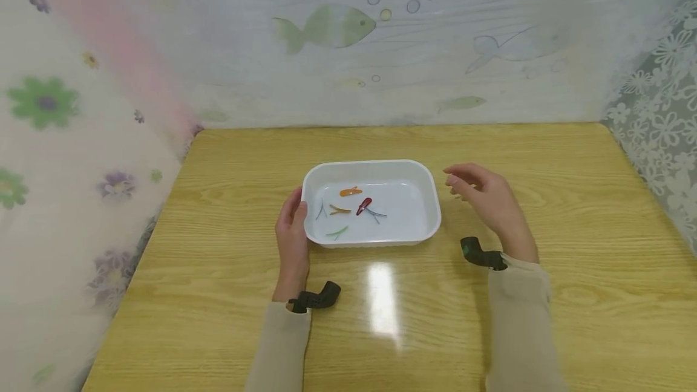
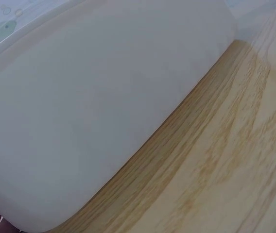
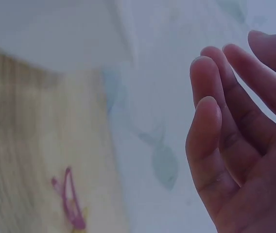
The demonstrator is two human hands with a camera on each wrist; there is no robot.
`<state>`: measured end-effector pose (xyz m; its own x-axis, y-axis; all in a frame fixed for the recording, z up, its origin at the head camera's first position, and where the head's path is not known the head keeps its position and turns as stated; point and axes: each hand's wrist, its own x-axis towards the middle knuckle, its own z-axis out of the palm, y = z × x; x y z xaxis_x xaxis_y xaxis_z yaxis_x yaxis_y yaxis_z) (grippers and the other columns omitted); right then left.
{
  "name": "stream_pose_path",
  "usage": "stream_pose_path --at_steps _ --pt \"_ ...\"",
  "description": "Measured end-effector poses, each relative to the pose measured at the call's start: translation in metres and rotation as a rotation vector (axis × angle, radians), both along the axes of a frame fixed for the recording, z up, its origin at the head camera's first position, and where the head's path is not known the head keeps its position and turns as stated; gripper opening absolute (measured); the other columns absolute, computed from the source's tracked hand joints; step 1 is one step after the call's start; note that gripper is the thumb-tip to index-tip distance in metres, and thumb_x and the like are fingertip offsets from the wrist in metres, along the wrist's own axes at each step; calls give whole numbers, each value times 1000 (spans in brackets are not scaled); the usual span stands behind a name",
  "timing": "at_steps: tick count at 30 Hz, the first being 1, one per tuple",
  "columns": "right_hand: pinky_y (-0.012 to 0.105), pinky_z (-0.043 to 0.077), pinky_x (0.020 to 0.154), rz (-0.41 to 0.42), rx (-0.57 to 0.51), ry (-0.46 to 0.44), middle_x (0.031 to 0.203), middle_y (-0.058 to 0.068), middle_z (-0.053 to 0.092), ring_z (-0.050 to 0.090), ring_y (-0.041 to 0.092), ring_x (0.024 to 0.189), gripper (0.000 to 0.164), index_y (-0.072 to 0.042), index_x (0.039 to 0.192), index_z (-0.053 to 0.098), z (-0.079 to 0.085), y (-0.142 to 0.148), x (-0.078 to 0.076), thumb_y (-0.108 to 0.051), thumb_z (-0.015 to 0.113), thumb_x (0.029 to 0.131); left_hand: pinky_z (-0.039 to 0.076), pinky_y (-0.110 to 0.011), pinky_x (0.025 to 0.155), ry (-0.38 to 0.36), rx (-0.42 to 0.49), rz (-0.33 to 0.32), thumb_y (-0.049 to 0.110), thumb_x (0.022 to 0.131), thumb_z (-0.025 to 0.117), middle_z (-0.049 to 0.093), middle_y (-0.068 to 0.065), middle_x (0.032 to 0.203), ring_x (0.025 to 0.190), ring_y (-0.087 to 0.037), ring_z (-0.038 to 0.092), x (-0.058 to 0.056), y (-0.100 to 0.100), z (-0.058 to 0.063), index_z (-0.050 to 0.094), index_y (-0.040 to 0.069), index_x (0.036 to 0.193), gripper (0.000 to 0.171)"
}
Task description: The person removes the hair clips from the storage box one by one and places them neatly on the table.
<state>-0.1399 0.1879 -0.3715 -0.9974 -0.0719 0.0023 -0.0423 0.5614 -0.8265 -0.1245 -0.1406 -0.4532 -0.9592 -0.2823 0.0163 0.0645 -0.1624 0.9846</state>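
A white plastic tray (image 1: 376, 236) sits on the table with several small snap hair clips inside. Among them are an orange clip (image 1: 350, 192), a red clip (image 1: 364, 205) and a green clip (image 1: 338, 233). My left hand (image 1: 291, 231) holds the tray's left end, thumb by the rim and fingers along the outside. Off the tray's right end, my right hand (image 1: 492, 198) is raised with loosely bent fingers and holds nothing. A pinkish-purple hair clip (image 3: 72, 201) shows blurred on the table in the right wrist view; I cannot make it out in the head view.
The wooden table (image 1: 229, 319) meets a back wall sheet (image 1: 245, 77) with fish drawings. A flowered sheet (image 1: 71, 156) hangs on the left and a lace-patterned one (image 1: 664, 101) on the right. Dark camera mounts (image 1: 321, 296) stick out from both wrists.
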Motion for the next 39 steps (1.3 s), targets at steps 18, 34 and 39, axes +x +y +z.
stream_pose_path --at_steps 18,34,39 --pt "27 44 68 539 452 197 99 -11 55 53 5 82 24 -21 109 59 37 -68 -13 -33 54 89 38 -29 94 6 -24 17 27 93 48 50 4 126 115 -11 45 0 -3 0 51 19 125 33" --pt "29 44 76 796 580 26 97 -5 59 56 10 85 25 -15 108 63 13 -107 -61 -18 62 83 37 -27 95 -13 -27 -9 27 93 47 48 5 127 117 -10 43 4 -2 3 49 18 127 35" --pt "29 43 76 804 581 -24 95 -5 58 54 12 84 24 -17 107 62 5 -116 -69 -18 60 84 36 -32 97 -6 -35 -24 20 94 44 46 -2 130 120 -16 41 7 0 16 47 11 129 36"
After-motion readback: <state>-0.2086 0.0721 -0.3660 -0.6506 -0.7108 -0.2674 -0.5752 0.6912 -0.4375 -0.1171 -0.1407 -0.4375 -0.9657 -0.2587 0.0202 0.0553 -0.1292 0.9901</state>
